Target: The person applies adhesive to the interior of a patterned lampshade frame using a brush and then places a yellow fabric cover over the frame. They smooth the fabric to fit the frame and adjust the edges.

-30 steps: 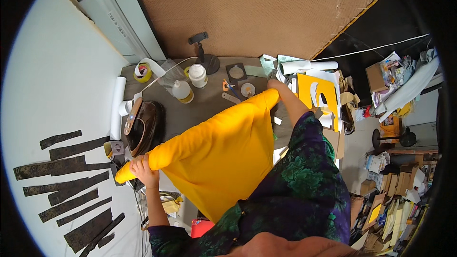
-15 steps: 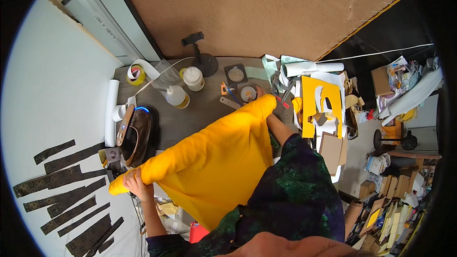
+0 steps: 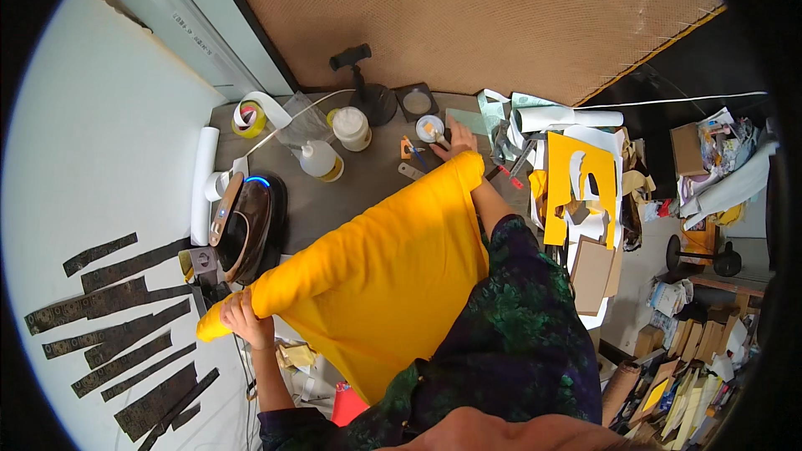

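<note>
A yellow fabric roll (image 3: pixel 359 242), its loose part draping toward my body, lies slantwise over the desk. My left hand (image 3: pixel 248 320) is closed round its lower left end. Past the roll's upper right end, my right hand (image 3: pixel 458 139) is open, fingers spread beside a small white pot (image 3: pixel 430 129). A brush appears to rest in the pot. Right behind the pot is a black square holder with a round light disc (image 3: pixel 416 101). A metal strip (image 3: pixel 410 170) and a small orange piece (image 3: pixel 408 149) lie near the roll's edge.
A dark iron (image 3: pixel 251 230) with a lit blue ring stands at left. A squeeze bottle (image 3: pixel 322 160), a white jar (image 3: pixel 351 129) and a black phone stand (image 3: pixel 372 100) stand behind. Cut yellow sheets (image 3: pixel 561 192) and paper rolls (image 3: pixel 568 119) crowd the right side.
My right hand has moved farther back, and the white pot and black holder have shifted back across the desk. My left hand stays on the roll. The view has shifted slightly.
</note>
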Available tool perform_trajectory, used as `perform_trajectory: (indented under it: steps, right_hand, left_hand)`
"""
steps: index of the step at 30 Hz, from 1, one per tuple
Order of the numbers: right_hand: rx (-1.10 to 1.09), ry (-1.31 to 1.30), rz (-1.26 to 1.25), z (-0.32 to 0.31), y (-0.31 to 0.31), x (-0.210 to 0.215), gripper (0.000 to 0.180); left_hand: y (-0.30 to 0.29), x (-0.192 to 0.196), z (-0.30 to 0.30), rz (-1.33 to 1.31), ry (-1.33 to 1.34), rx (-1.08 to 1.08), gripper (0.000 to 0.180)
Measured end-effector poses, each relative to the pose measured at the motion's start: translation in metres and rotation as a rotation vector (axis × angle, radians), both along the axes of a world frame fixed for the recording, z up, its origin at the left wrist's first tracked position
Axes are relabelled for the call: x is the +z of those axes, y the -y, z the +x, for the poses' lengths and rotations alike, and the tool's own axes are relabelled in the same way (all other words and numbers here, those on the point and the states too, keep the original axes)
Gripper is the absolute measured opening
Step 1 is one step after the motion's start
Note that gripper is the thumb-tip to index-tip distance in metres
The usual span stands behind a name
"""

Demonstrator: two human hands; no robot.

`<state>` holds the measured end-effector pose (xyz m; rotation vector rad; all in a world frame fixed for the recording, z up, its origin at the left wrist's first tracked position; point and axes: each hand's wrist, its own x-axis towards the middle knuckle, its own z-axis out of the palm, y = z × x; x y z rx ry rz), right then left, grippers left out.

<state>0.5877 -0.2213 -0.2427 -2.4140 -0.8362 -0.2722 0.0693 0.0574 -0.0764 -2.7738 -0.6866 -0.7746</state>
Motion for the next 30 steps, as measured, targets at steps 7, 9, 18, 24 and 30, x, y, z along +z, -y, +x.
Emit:
perform_trajectory:
  steps: [7, 9, 18, 24, 30]
  right_hand:
    - [-0.137, 0.027, 0.146, -0.019, 0.061, 0.016, 0.067]
    - [-0.154, -0.431, 0.542, -0.022, 0.087, 0.01, 0.034]
    - [-0.06, -0.76, 0.588, -0.076, 0.091, 0.013, 0.024]
    - [-0.072, -0.579, 0.464, -0.065, 0.083, 0.011, 0.028]
    - [-0.074, -0.546, 0.319, -0.1, 0.054, 0.05, 0.025]
  left_hand:
    - [-0.014, -0.001, 0.007, -0.138, -0.087, -0.001, 0.044]
    - [-0.017, -0.001, 0.012, -0.198, -0.109, -0.009, 0.045]
    - [-0.02, -0.014, 0.019, -0.308, -0.176, -0.022, 0.051]
    - [-0.017, -0.055, 0.012, -0.351, -0.127, -0.004, 0.045]
    - [-0.015, -0.09, -0.008, -0.773, -0.08, 0.092, 0.041]
